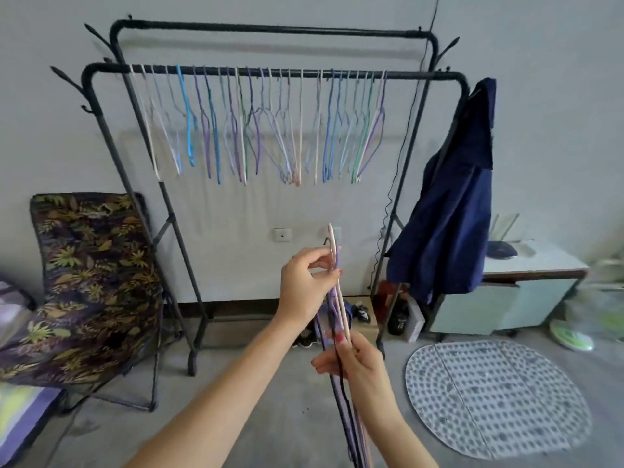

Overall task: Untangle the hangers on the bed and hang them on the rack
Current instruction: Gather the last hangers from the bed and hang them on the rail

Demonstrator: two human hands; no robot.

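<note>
Several hangers (337, 319) bunched edge-on at lower centre of my view: left hand (305, 285) pinches them near the hooks, right hand (354, 363) grips them lower down. Black rack (449, 75) above, front rail carrying many hung hangers (263, 126).

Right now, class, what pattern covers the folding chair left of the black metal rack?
A leaf print in yellow, green and brown on dark fabric, clearest in the head view.

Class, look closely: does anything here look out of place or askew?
Yes. A blue garment hangs off the rack's right end, not on a hanger. Hung hangers slant unevenly.
</note>
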